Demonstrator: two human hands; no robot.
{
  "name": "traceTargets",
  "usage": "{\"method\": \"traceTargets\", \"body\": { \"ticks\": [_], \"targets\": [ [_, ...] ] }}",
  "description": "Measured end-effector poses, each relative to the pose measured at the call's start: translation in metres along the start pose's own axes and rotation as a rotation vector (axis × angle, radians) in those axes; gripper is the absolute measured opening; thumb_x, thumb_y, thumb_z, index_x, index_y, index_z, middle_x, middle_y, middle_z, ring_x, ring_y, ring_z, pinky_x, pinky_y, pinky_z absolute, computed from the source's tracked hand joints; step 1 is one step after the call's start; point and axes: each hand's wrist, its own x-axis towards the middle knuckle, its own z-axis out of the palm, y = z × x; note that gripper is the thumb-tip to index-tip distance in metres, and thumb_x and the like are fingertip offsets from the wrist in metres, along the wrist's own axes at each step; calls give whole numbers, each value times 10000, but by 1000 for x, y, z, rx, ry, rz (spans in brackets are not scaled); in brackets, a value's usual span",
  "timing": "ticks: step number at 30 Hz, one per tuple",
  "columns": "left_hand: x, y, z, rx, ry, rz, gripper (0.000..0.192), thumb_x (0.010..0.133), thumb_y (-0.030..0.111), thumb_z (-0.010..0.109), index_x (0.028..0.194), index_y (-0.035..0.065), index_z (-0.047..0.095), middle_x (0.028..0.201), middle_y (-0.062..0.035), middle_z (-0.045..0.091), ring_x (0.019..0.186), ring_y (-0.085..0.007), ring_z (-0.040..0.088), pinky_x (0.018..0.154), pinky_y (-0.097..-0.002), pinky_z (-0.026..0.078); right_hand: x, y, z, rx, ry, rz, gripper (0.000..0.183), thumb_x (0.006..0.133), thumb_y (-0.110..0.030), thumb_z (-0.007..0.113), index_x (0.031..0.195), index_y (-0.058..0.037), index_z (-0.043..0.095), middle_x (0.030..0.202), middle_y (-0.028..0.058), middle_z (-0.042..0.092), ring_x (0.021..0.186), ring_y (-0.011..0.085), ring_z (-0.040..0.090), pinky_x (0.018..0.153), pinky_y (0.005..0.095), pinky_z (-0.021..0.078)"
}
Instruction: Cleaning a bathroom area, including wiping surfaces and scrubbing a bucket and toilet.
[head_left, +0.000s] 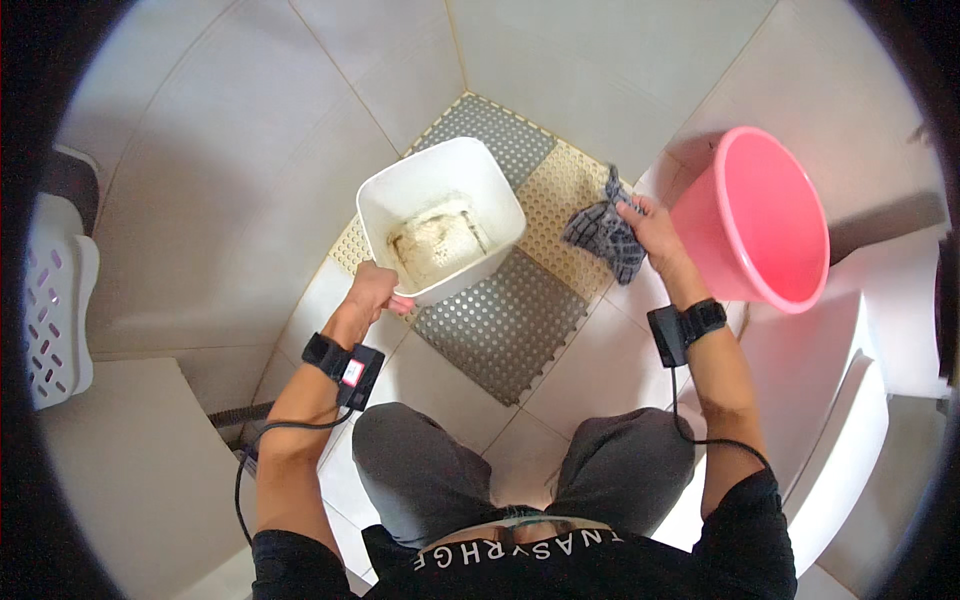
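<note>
My left hand (377, 289) grips the near left corner of a white plastic bin (480, 169). The bin's mouth faces up towards me, and brownish grime marks its inner bottom. In my right hand (654, 229) is a dark checked cloth (607, 229), bunched at the top and hanging down over the floor. The cloth is apart from the bin, to the right of it. Just beyond my right hand stands a pink plastic bucket (697, 217), tilted in view so that its inside shows.
Grey and beige perforated mats (499, 322) cover the tiled corner beneath the bin. A white toilet-like fixture (840, 405) stands at the right. To the left are a white slotted plastic basket (56, 300) and a pale cabinet-like surface (135, 450). Tiled walls (585, 67) close the far side.
</note>
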Motion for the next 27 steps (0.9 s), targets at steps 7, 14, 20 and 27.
{"method": "traceTargets", "body": {
  "ticks": [7,14,20,27],
  "targets": [
    [-7,-20,6,133,-107,12,302,631,-7,376,895,-155,379,690,-203,505,481,-241,521,344,-291,451,-1,-7,3,-71,10,91,258,690,-166,532,870,11,474,683,73,525,579,119,485,526,234,395],
    [-10,-37,26,-58,-439,-150,351,667,-6,364,1014,-55,345,792,-185,498,543,-265,529,442,-341,471,-7,-35,7,-199,14,107,244,690,-177,529,842,9,489,693,63,527,590,121,487,537,237,394],
    [-44,-2,35,-146,-334,-251,230,694,20,314,874,-69,426,714,-171,513,524,-270,524,460,-336,467,-63,-127,25,-46,-13,253,234,706,-137,511,875,20,471,699,67,520,580,117,486,532,240,395],
    [-184,72,-37,-125,-179,-203,224,695,31,304,878,-34,416,638,-171,514,426,-245,509,351,-331,438,-141,-268,62,-1,-59,310,233,709,-128,501,874,34,473,731,69,515,639,121,483,542,228,392]
  ]
}}
